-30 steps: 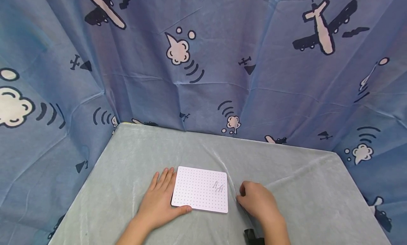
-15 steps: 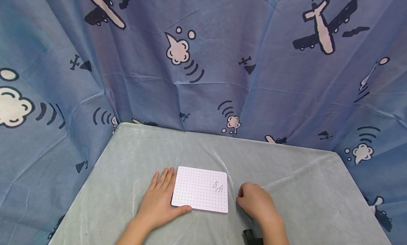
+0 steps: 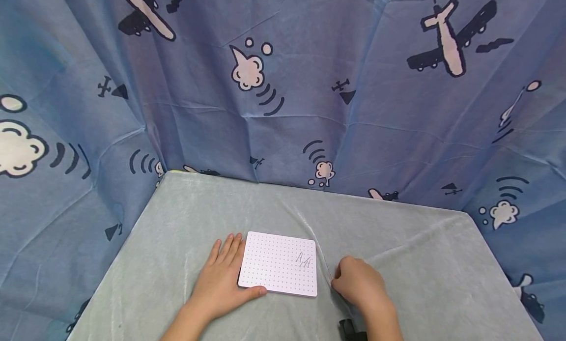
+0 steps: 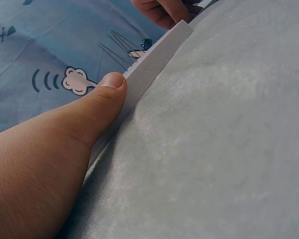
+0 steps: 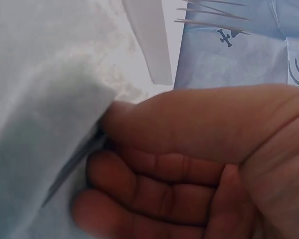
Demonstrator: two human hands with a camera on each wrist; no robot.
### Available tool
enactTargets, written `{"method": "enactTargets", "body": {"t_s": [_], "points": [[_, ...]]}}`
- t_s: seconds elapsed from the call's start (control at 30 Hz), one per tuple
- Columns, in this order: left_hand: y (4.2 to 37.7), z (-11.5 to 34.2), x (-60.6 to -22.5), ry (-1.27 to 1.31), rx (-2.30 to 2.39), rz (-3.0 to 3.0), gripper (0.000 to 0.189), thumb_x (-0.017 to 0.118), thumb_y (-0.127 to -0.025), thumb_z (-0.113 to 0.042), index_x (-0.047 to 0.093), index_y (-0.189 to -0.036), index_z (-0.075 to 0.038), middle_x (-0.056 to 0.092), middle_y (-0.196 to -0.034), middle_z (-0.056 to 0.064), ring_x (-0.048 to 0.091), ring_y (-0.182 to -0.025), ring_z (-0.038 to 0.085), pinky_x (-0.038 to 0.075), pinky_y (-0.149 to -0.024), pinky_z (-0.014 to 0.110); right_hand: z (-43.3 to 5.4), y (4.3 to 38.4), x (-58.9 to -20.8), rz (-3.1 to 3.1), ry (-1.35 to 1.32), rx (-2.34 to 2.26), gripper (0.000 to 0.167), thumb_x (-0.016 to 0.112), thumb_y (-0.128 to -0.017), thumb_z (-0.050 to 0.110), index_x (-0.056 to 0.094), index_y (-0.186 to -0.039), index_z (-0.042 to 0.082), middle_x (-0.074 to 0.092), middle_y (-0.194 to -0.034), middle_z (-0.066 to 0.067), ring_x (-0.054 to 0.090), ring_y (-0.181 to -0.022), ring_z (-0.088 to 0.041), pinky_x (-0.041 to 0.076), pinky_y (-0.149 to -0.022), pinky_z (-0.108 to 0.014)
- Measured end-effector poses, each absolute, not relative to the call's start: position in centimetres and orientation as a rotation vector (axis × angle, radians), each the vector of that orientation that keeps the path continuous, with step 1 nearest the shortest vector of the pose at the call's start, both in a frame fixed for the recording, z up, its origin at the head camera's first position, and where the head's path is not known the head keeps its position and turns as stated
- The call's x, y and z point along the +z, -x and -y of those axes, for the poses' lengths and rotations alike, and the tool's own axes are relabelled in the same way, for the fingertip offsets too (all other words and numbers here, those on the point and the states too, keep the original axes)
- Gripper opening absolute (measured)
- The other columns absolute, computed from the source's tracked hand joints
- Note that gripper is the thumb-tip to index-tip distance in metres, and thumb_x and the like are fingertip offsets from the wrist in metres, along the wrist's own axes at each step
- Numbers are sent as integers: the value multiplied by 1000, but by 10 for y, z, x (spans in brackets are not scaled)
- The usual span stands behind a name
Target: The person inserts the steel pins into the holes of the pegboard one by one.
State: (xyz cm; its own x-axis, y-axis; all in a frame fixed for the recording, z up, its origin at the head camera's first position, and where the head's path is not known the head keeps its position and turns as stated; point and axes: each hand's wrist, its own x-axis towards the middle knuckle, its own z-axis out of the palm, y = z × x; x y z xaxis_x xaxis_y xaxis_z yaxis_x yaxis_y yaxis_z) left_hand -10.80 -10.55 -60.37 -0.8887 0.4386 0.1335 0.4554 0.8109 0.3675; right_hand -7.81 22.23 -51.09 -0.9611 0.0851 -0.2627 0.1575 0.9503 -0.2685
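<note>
A white pegboard (image 3: 276, 262) with rows of small holes lies flat on the pale grey tablecloth (image 3: 398, 233). Several thin metal pins (image 4: 120, 44) stand up from it near its right end. My left hand (image 3: 218, 282) is spread along its left side, fingers straight, the thumb (image 4: 107, 94) against the near edge. To the right of the board, my right hand (image 3: 360, 282) has its fingers curled and thumb tip pressed in at a raised fold of the cloth. A dark, tapering gap shows under that fold in the right wrist view.
A blue curtain (image 3: 292, 110) printed with planes and clouds hangs behind the table and along its sides. A long crease (image 3: 311, 230) in the cloth runs to my right fingertips. A black device (image 3: 351, 331) sits at the right wrist.
My right hand has shifted slightly right and nearer, its fingers closing together, and the cloth crease has followed. The left hand and the pegboard keep their places.
</note>
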Motion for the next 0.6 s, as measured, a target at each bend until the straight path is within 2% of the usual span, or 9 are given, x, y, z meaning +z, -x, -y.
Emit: {"method": "enactTargets", "body": {"t_s": [0.3,0.6], "points": [[108,106,-604,728,-615,2947,134,52,-83,-99,33,-170,1,30,-177,18,20,-167,33,6,-137,51,-219,80,-513,-2870,-160,-375,14,77,-73,7,70,-67,17,64,-66,2,54,-57,-21,45,-48,-40],[108,106,-605,730,-616,2933,133,53,-83,-99,34,-170,1,30,-177,18,21,-167,33,6,-137,51,-221,80,-513,-2886,-165,-395,9,74,-71,9,69,-69,16,61,-67,1,54,-59,-22,44,-49,-40]]}}
